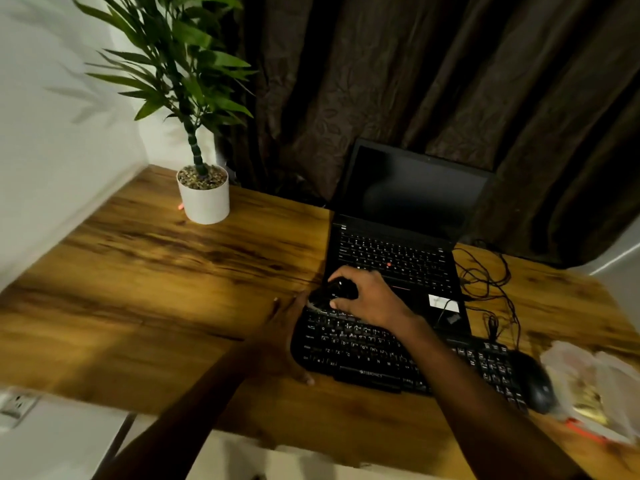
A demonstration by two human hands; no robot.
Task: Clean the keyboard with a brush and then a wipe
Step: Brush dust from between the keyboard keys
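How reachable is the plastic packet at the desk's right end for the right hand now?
Probably yes, but not at once: the right hand grips the brush over the keyboard. The plastic packet lies uncovered just beyond the mouse.

Black keyboard (398,355), white pot (205,199), brown wood-grain desk (156,289), dark leaf-patterned curtain (433,81).

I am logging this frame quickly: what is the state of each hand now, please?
Left hand: open, fingers straight against the left end of the keyboard.
Right hand: closed, fingers curled round a black brush.
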